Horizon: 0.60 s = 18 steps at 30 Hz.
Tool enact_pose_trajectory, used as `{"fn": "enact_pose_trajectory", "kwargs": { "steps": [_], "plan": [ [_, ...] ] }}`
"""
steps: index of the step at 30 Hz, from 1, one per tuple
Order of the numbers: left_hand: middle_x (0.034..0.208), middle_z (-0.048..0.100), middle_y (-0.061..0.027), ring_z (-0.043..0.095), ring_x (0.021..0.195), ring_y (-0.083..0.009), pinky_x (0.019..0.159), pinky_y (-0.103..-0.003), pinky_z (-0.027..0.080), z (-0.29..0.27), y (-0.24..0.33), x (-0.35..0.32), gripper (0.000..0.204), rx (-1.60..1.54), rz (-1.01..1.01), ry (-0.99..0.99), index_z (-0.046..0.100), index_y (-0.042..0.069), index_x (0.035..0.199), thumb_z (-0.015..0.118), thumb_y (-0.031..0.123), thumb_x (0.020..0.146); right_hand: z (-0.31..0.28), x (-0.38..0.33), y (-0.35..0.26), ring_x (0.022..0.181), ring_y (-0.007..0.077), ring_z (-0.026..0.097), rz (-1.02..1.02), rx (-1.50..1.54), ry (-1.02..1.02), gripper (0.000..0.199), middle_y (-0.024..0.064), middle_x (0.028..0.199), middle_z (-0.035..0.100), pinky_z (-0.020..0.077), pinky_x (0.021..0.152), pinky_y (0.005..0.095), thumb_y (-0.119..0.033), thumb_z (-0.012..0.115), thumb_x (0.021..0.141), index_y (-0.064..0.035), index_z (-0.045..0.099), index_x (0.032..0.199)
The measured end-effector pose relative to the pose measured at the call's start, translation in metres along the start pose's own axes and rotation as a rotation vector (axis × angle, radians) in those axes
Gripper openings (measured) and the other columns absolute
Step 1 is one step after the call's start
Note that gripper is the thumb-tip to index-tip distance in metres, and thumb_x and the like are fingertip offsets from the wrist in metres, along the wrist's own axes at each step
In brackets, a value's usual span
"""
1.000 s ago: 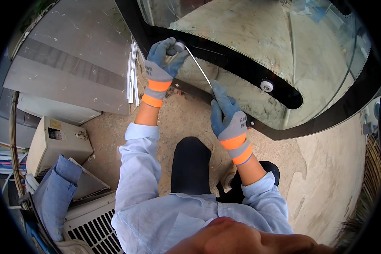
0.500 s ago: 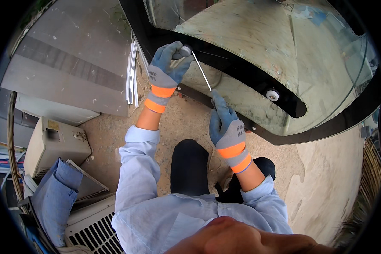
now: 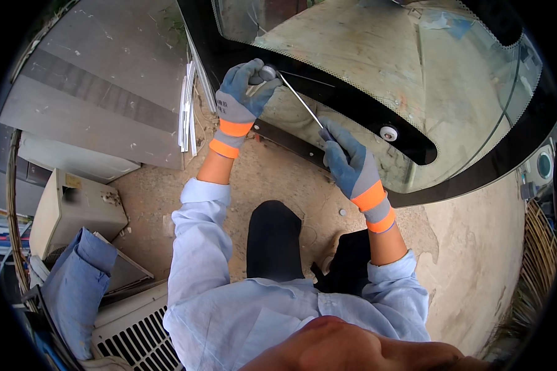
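Note:
My left hand [image 3: 238, 93], in a grey-blue coated glove with orange bands, pinches a round grey metal knob [image 3: 268, 73] at the black border of a large glass panel [image 3: 346, 55]. In my right hand [image 3: 349, 157], gloved alike, is a screwdriver [image 3: 300, 99] with a thin bright shaft and a dark handle. Its shaft slants up to the left, its tip at or close beside the knob; whether they touch I cannot tell. Farther right along the same black strip sits a white round fitting [image 3: 388, 133], out of either hand's reach.
A brown-grey board [image 3: 105, 80] and white strips [image 3: 189, 105] lie at the left. Below them stand a beige box [image 3: 77, 210], folded denim [image 3: 80, 284] and a slotted white grille [image 3: 136, 334]. A small disc [image 3: 342, 212] rests on the dusty ground.
My right hand has shifted right and slightly up, and more of the screwdriver's handle shows. The left hand stays at the knob. The small disc on the ground has come into sight.

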<state>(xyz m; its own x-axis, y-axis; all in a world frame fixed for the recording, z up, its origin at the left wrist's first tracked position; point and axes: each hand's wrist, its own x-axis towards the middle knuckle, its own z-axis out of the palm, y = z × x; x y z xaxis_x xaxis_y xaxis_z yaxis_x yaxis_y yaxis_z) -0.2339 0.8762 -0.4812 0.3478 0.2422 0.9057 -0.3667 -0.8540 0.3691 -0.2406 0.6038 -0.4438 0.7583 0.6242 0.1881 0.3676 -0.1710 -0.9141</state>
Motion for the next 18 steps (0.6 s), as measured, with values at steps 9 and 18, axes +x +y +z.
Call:
{"fn": "enact_pose_trajectory", "kwargs": {
  "steps": [9, 18],
  "plan": [
    [0.106, 0.067, -0.0103, 0.069, 0.083, -0.018, 0.076, -0.03, 0.057, 0.002, 0.0, -0.003, 0.047, -0.031, -0.045, -0.004, 0.066, 0.003, 0.117, 0.087, 0.014, 0.076, 0.039, -0.023, 0.011, 0.069, 0.0425, 0.062, -0.196, -0.526, 0.191, 0.064, 0.026, 0.082, 0.06, 0.0502, 0.062, 0.0482, -0.004, 0.056, 0.089, -0.0142, 0.045, 0.151],
    [0.106, 0.067, -0.0098, 0.069, 0.084, -0.0159, 0.08, -0.029, 0.057, -0.002, 0.006, -0.001, 0.046, -0.004, -0.032, -0.029, 0.066, 0.0, 0.117, 0.086, 0.008, 0.076, 0.058, -0.024, 0.014, 0.07, 0.0401, 0.063, -0.18, -0.522, 0.237, 0.057, 0.0257, 0.083, 0.061, 0.0505, 0.063, 0.0441, -0.001, 0.056, 0.091, -0.0116, 0.05, 0.147]
  ]
}}
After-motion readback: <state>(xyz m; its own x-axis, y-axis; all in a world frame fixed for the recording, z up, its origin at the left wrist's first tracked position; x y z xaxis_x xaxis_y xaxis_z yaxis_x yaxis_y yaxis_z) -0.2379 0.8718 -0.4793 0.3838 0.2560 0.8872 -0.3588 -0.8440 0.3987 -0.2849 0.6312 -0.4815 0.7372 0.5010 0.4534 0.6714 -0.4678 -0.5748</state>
